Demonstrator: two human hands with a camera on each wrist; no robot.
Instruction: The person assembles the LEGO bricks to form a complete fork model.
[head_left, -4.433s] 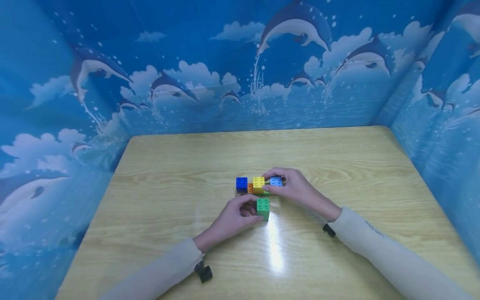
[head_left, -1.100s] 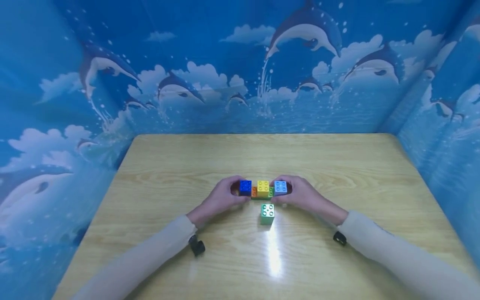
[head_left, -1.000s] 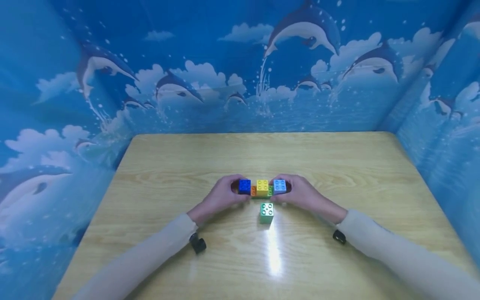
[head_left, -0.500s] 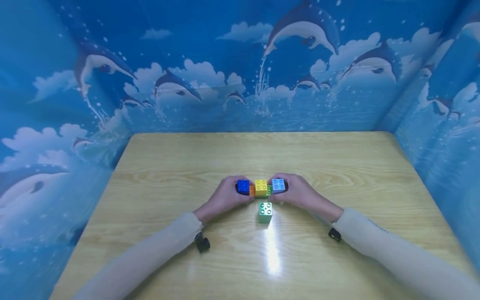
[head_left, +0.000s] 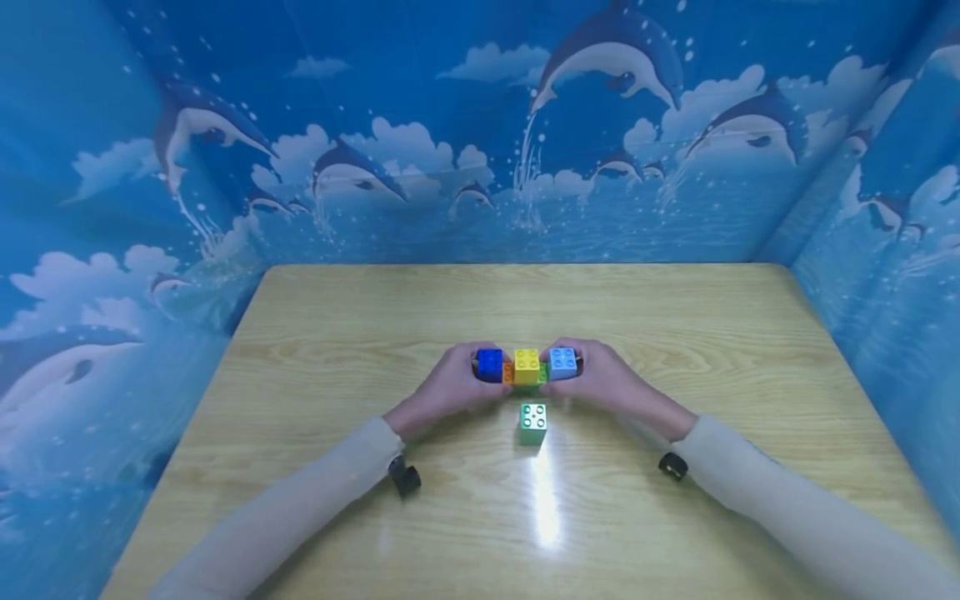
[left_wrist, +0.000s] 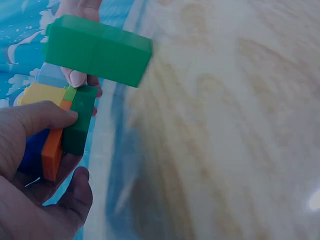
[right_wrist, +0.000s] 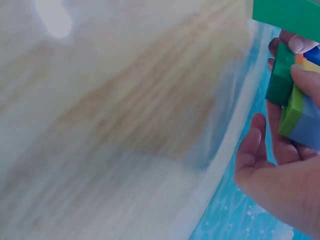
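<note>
A joined row of toy building bricks is held between both hands. Dark blue [head_left: 490, 365], yellow [head_left: 527, 365] and light blue [head_left: 562, 362] bricks top it. Below them are an orange brick [left_wrist: 52, 155], a lime brick [right_wrist: 292, 112] and a dark green brick [left_wrist: 80, 122] at the base. My left hand [head_left: 450, 382] grips the dark blue end, its thumb pressing near the orange and dark green bricks. At the light blue end, my right hand [head_left: 609, 383] pinches with thumb and fingers. Nearer me, a green brick stack [head_left: 532, 425] stands upright on the table, untouched.
The wooden table [head_left: 337, 317] extends around the hands, with a bright light reflection in front of the green stack. A blue dolphin-print curtain [head_left: 420, 208] hangs behind and along both sides. Black straps circle both wrists.
The left hand has let go of the green stack, which now stands on the table, and grips the row's dark blue end. In the last half second, both hands and the row shifted slightly upward in view.
</note>
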